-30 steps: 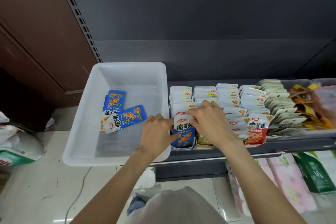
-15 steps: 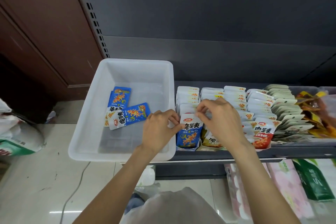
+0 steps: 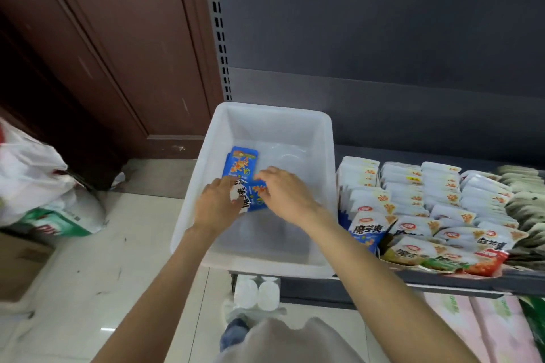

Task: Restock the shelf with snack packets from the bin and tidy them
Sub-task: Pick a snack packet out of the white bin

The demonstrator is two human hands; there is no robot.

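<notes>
Both hands inside the white bin [image 3: 323, 174], which sits at the left end of the shelf [image 3: 442, 280]. Left hand [image 3: 216, 205]: fingers bent down onto the white end of the nearest blue snack packet [image 3: 252, 196]; contact is clear, but whether the fingers close round it cannot be told. Right hand [image 3: 284, 191]: fingers curled, tips on the right edge of the same packet; an actual pinch cannot be confirmed. The two hands are close together, the packet between them.

A second blue packet [image 3: 240, 160] lies flat on the bin floor just behind, partly overlapped by the first. Both show blue fronts with orange print.

Shelf right of bin: rows of stocked packets [image 3: 413, 188] standing on edge, mostly white tops; front ones tilted, one blue-fronted packet [image 3: 367, 234] at the near left corner.
</notes>
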